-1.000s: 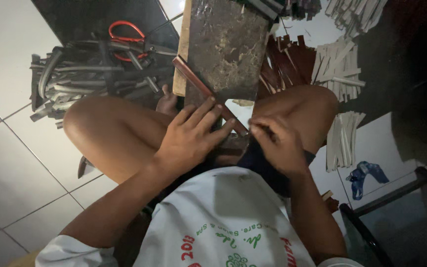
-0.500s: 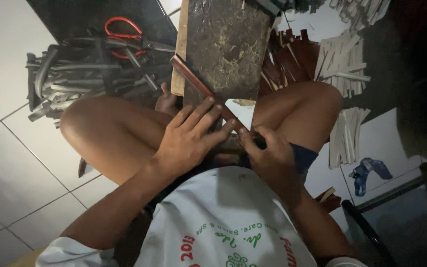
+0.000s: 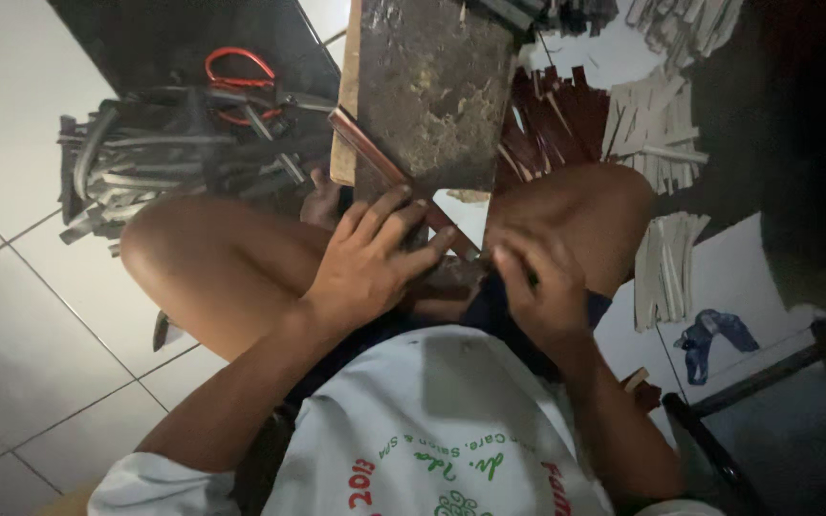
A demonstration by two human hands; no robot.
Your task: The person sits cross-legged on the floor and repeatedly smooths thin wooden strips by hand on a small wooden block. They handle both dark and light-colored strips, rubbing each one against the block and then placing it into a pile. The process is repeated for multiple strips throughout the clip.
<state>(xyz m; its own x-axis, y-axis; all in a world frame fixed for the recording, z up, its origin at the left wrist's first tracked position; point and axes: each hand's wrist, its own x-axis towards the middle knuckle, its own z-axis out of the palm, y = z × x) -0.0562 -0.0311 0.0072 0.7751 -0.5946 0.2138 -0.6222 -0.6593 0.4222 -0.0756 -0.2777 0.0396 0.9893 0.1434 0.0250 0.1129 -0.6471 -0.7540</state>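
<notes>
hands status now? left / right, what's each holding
Left hand: fingers pressed down on the reddish-brown strip, pinning it.
Right hand: curled shut near the strip's lower end; what it grips cannot be told.

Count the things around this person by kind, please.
Hands: 2, left hand and right hand
Reddish strip held under the left hand: 1
Red-handled scissors: 1
Wooden board: 1
Blue cloth scrap: 1
Total: 6
</notes>
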